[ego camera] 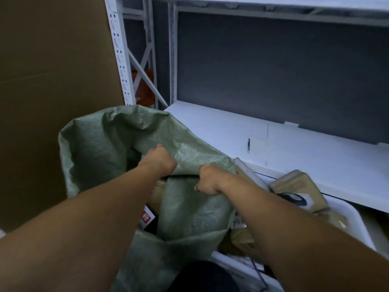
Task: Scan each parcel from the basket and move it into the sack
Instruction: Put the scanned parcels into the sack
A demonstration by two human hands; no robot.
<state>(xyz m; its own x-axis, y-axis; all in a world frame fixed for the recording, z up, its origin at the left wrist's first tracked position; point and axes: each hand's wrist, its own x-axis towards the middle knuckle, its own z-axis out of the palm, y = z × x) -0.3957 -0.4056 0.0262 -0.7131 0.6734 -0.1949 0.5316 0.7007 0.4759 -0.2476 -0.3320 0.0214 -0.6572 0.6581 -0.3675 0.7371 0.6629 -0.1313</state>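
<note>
A green woven sack (101, 144) stands open in front of me at centre left. My left hand (161, 160) grips the sack's right rim from inside the mouth. My right hand (207, 182) grips the same rim a little further right and nearer to me, pulling a fold of the fabric. Inside the sack a tan parcel (156, 191) and a red-and-white label (147, 218) show partly. To the right stands a white basket (355, 220) holding several tan parcels (299, 184). No scanner is visible.
A large brown cardboard sheet (52, 81) rises on the left behind the sack. White metal shelving (294, 144) with a dark back panel runs across the right; its lower shelf lies just behind the basket. A dark object (200, 277) sits at the bottom edge.
</note>
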